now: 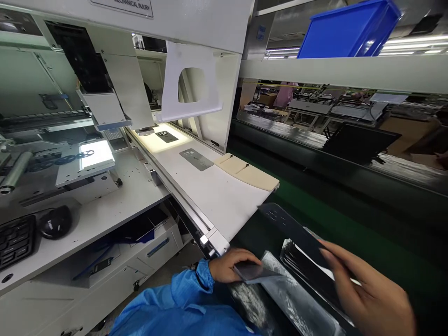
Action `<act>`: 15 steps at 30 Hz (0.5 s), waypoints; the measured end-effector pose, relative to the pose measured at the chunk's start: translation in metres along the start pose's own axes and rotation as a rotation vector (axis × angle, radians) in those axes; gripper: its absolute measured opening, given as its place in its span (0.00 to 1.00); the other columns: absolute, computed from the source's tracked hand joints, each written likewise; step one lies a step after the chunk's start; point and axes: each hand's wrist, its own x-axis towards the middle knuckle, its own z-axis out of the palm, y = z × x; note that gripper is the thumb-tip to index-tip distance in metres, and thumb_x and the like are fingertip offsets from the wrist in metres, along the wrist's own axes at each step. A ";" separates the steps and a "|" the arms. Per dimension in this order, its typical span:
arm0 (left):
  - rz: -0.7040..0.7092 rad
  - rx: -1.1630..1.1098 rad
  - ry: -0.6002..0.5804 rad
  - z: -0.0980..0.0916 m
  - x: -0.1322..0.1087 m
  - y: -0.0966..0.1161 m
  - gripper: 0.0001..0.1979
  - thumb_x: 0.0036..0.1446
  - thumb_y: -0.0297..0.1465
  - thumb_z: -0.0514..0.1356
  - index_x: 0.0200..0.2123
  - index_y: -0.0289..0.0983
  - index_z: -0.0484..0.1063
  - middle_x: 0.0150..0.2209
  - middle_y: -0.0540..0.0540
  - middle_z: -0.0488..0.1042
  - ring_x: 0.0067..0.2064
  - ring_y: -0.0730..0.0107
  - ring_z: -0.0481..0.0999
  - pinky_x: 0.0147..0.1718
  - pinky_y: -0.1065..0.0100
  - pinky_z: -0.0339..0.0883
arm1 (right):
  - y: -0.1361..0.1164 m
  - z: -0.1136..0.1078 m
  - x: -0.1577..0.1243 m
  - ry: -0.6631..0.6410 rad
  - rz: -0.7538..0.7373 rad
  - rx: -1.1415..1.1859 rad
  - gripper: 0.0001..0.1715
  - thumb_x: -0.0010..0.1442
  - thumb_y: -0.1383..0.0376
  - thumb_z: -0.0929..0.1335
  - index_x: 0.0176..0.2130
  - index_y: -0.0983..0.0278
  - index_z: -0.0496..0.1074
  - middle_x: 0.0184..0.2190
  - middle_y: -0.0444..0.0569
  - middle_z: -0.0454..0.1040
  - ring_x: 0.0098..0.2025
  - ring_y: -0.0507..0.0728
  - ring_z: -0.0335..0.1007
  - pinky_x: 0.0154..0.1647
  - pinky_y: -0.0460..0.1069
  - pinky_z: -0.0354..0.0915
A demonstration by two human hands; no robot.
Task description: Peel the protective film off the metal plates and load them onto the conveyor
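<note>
My right hand pinches one end of a dark phone back panel with small camera holes at its far end. The panel is tilted above a stack of dark panels with pale edges. My left hand is closed on the near end of a thin translucent film, partly lifted over a pile of clear films. Beyond both hands lies a white conveyor belt. A grey phone back panel rests on it, with another phone back panel farther in under bright light.
A cream guide plate borders the belt's right side. To the left, a mouse and keyboard sit on the machine's ledge. A green surface extends rightward, and a blue bin stands on the upper beam.
</note>
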 end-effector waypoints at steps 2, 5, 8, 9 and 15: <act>0.013 0.016 0.002 0.001 0.000 -0.001 0.22 0.56 0.41 0.59 0.49 0.34 0.72 0.47 0.35 0.76 0.49 0.59 0.75 0.49 0.61 0.67 | -0.018 0.018 0.032 -0.001 -0.089 -0.007 0.14 0.65 0.67 0.61 0.49 0.60 0.70 0.37 0.48 0.79 0.33 0.55 0.77 0.32 0.47 0.72; 0.044 0.029 -0.002 0.002 0.000 -0.002 0.21 0.56 0.41 0.59 0.48 0.33 0.72 0.46 0.35 0.77 0.48 0.59 0.76 0.48 0.61 0.68 | -0.036 0.053 0.069 0.001 -0.243 -0.157 0.19 0.64 0.73 0.58 0.49 0.66 0.71 0.42 0.51 0.78 0.39 0.56 0.76 0.38 0.48 0.71; 0.100 0.013 0.002 0.002 0.000 -0.002 0.20 0.56 0.39 0.59 0.47 0.31 0.71 0.45 0.33 0.77 0.47 0.60 0.77 0.47 0.61 0.69 | -0.044 0.082 0.088 -0.033 -0.357 -0.268 0.23 0.61 0.78 0.55 0.48 0.72 0.72 0.44 0.56 0.77 0.45 0.58 0.74 0.44 0.50 0.70; 0.112 0.010 0.003 0.002 0.000 -0.002 0.20 0.56 0.38 0.59 0.47 0.30 0.71 0.45 0.33 0.77 0.47 0.60 0.77 0.47 0.61 0.70 | -0.046 0.089 0.091 -0.052 -0.380 -0.286 0.23 0.61 0.78 0.55 0.48 0.74 0.72 0.45 0.58 0.77 0.45 0.59 0.74 0.45 0.51 0.70; 0.101 0.025 -0.005 0.002 0.000 -0.002 0.20 0.55 0.39 0.60 0.46 0.30 0.72 0.44 0.33 0.77 0.48 0.59 0.77 0.48 0.61 0.70 | -0.050 0.105 0.081 -0.187 -0.382 -0.266 0.23 0.59 0.78 0.57 0.49 0.75 0.72 0.47 0.59 0.75 0.48 0.61 0.73 0.46 0.52 0.72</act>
